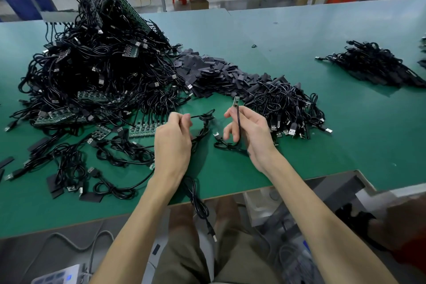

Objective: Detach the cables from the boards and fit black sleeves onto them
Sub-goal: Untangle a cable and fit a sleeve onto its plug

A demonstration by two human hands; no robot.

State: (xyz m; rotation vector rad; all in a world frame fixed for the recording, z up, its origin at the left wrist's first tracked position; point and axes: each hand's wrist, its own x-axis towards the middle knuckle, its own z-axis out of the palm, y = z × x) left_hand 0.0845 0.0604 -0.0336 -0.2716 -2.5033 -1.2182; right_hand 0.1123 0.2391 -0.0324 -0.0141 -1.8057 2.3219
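My right hand pinches a black cable upright, and its small green board end sticks up above my fingers. My left hand grips another black cable, whose coiled part hangs to the right of the hand. A further cable trails from under my left wrist over the table's front edge. A green board strip with cables attached lies just left of my left hand. Black sleeves are heaped behind my hands.
A big tangle of black cables and green boards fills the left of the green table. A cable bundle lies right of my right hand. Another pile of cables sits far right. Loose cables and flat sleeves lie front left.
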